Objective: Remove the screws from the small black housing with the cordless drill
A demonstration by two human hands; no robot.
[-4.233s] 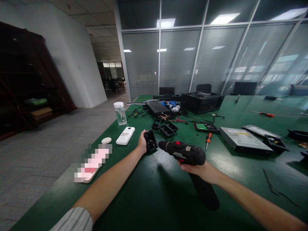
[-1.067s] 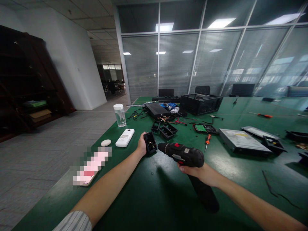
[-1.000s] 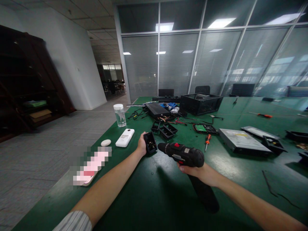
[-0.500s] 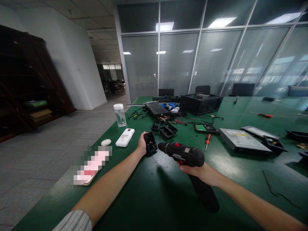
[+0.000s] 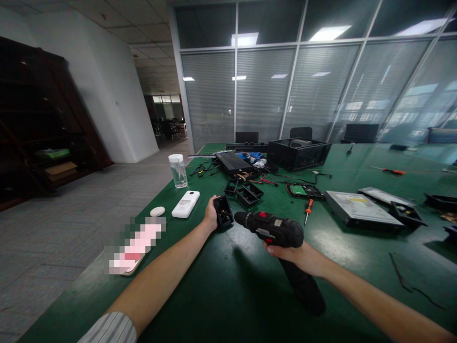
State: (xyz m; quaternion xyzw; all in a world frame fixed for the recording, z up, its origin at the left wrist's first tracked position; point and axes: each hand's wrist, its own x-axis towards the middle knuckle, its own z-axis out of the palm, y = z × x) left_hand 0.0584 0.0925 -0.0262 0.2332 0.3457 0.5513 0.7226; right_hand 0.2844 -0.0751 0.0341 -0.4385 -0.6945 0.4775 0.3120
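My left hand (image 5: 212, 214) is closed on the left side of a small black tray (image 5: 216, 202), tilted so that its inside faces me. Small metallic bits, perhaps screws, show in the tray; they are too small to make out for certain. My right hand (image 5: 296, 257) grips a black cordless drill (image 5: 276, 228) with red buttons by its handle. The drill's chuck points left and sits close to the tray's right edge. Behind the tray, several similar black trays (image 5: 249, 194) stand on the green table (image 5: 228, 295).
At left are a jar of water (image 5: 178, 172), a white power bank (image 5: 185, 205), a white oval object (image 5: 157, 211) and a blurred-out phone (image 5: 132, 267). Rightward lie an orange screwdriver (image 5: 309, 207), an optical drive (image 5: 362, 209) and a hard drive (image 5: 304, 191). Farther back stands a black computer case (image 5: 298, 155).
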